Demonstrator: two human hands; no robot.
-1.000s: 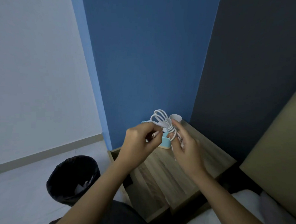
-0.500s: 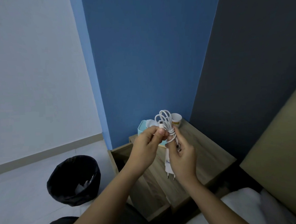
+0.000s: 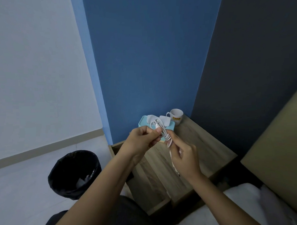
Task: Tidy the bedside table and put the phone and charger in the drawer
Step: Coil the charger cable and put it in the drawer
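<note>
I hold a white charger cable [image 3: 165,135], coiled into a small bundle, above the wooden bedside table [image 3: 203,149]. My left hand [image 3: 142,141] pinches the cable's plug end at the top of the bundle. My right hand [image 3: 183,155] grips the wrapped middle, and the white charger body hangs below it, mostly hidden behind the palm. The drawer [image 3: 116,149] stands open at the table's left side, its inside largely covered by my left arm. No phone is visible.
A turquoise tissue box [image 3: 142,123] with white tissues and a white mug [image 3: 176,116] stand at the back of the table against the blue wall. A black bin [image 3: 74,174] sits on the floor to the left. The bed's edge [image 3: 245,201] is at lower right.
Both hands have come down a little with the cable bundle, which looks tighter and smaller. The charger body, visible below my right hand half a second ago, is now mostly hidden.
</note>
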